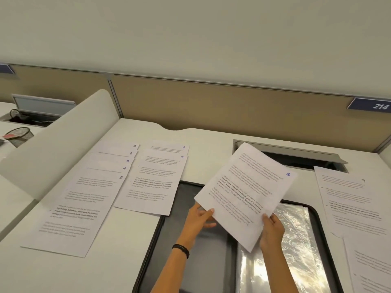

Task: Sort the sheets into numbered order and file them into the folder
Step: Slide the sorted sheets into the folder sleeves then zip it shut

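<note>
Thin, matt white paper makes up sheet 8 (245,193). The folder (184,195) has a dark, matt cover; its sleeves (296,240) are clear plastic, glossy and crinkled, glaring with reflected light. The desk (127,240) is smooth, matt white. The partition (211,102) looks like beige cloth; the basket (21,134) is black wire mesh.

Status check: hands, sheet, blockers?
Holding sheet 8 with left hand and right hand, above open folder. Fanned left: sheets 1-5, sheets 6-7; sheet 9 right. Nothing blocking the folder.

Soft even light, perhaps overhead; glare on plastic sleeves (296,240), bowed edges.
</note>
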